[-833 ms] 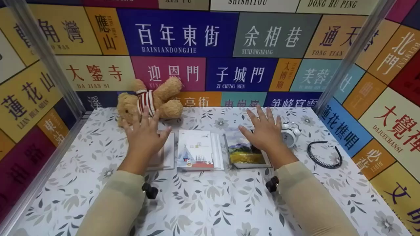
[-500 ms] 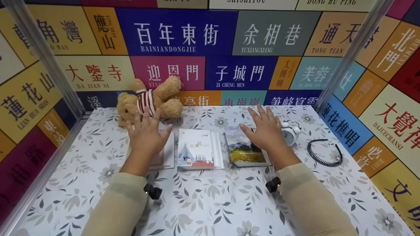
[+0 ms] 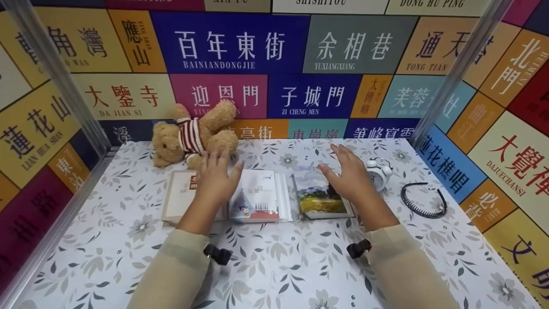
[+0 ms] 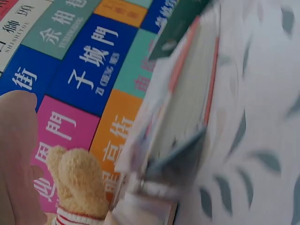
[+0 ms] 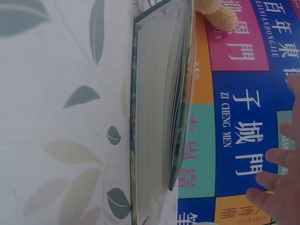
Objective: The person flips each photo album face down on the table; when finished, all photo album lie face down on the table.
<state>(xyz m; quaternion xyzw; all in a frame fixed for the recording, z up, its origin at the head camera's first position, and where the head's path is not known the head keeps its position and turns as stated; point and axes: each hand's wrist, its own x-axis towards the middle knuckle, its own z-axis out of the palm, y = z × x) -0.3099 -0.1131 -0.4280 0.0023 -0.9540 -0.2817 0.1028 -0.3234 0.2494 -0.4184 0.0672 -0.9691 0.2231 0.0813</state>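
Since the earlier frame the left hand (image 3: 216, 180) has slid right, off the beige book (image 3: 180, 201), and now hovers spread over the middle book (image 3: 261, 195), while the right hand (image 3: 349, 176), fingers also spread, hovers over the landscape book (image 3: 319, 199), seemingly framing the row on the worktop (image 3: 274, 266).
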